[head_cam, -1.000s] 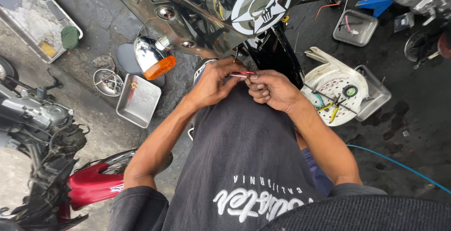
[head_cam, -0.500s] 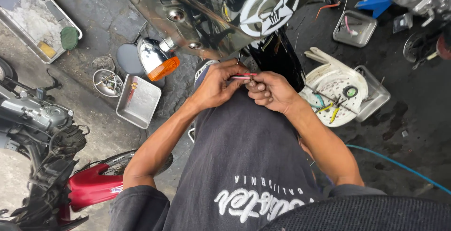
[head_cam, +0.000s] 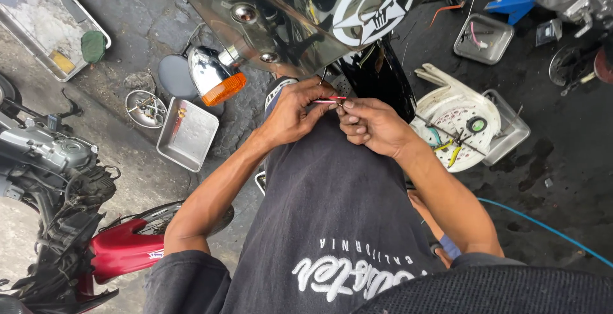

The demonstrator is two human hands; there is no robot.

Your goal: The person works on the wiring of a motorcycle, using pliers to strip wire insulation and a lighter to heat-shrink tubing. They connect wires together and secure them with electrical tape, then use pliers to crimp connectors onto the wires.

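Lying left on the floor: shallow rectangular steel tray (head_cam: 189, 134), chrome turn signal with orange lens (head_cam: 216, 83). Pinching thin red wires (head_cam: 329, 100) between left hand (head_cam: 295, 111) and right hand (head_cam: 372, 124), just beneath glossy black motorcycle fender (head_cam: 300, 14). Resting right: round white plastic cover (head_cam: 454, 122) holding yellow-handled pliers (head_cam: 456, 151).

thin red wire (head_cam: 329, 101): short, roughly horizontal, pinched at both ends between fingertips, just below glossy black motorcycle panel (head_cam: 300, 14), centre scene.

Just above both grips the black fender (head_cam: 300, 7) blocks the way, the orange signal lamp (head_cam: 217, 83) crowds the left, bare floor (head_cam: 562, 180) lies open rightward.
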